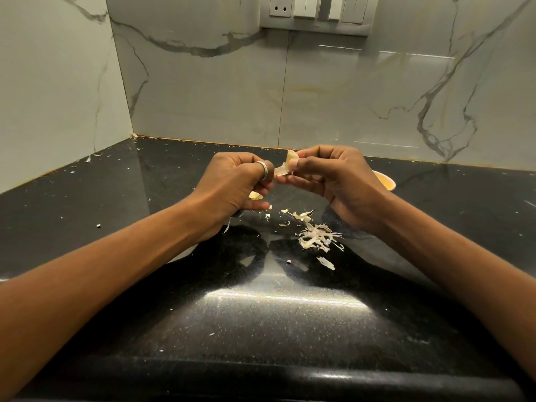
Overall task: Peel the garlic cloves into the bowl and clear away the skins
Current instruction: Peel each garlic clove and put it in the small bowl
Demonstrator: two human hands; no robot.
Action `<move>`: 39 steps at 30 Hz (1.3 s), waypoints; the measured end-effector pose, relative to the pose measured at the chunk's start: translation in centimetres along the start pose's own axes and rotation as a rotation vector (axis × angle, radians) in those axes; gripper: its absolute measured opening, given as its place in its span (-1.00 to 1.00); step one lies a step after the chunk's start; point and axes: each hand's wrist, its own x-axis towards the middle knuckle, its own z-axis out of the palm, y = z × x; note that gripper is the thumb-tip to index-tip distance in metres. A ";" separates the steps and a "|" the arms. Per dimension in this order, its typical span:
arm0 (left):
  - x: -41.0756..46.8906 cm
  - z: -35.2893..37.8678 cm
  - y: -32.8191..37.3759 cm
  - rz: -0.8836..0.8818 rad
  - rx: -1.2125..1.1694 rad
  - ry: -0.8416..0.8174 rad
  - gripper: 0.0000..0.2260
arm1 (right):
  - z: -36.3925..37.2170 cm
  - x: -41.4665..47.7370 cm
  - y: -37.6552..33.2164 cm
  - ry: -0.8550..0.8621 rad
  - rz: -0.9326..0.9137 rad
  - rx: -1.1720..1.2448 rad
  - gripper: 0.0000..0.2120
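The right hand (342, 187) pinches a pale yellow, half-bared garlic clove (291, 156) above the counter (261, 329). The left hand (235, 184) pinches its papery skin strip (280, 170), at the clove's 8 o'clock. Loose skins (317, 239) lie at 6 o'clock, and the bowl (385, 179) is at 3 o'clock.

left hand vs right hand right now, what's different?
The left hand wears a silver ring on its thumb; the right hand shows no ring. The left hand pinches the loose skin strip; the right hand pinches the garlic clove itself. The right hand hides part of the bowl; the left hand does not. Shared: both are over the countertop, fingers curled.
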 end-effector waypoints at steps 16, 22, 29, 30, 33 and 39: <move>-0.4 0.0 0.1 0.040 0.041 -0.052 -0.79 | 0.5 -0.2 -0.3 0.031 0.075 0.027 -0.92; -0.6 0.2 0.3 0.061 0.056 -0.055 -0.78 | 0.3 -0.1 -0.7 0.070 0.036 -0.014 -0.90; -0.7 -0.1 0.2 0.097 0.068 -0.056 -0.76 | 0.0 -0.2 -1.6 0.088 -0.003 -0.067 -0.87; -0.7 -0.1 0.1 0.104 0.082 -0.054 -0.77 | -0.1 -0.2 -1.8 0.099 -0.012 -0.060 -0.87; -0.7 -0.1 -0.1 0.122 0.124 -0.039 -0.81 | -0.7 -0.2 -2.3 0.133 -0.044 -0.041 -0.87; -0.2 -0.1 -1.2 0.197 0.299 -0.084 -0.83 | -0.5 -0.2 -2.1 0.111 -0.069 -0.168 -0.91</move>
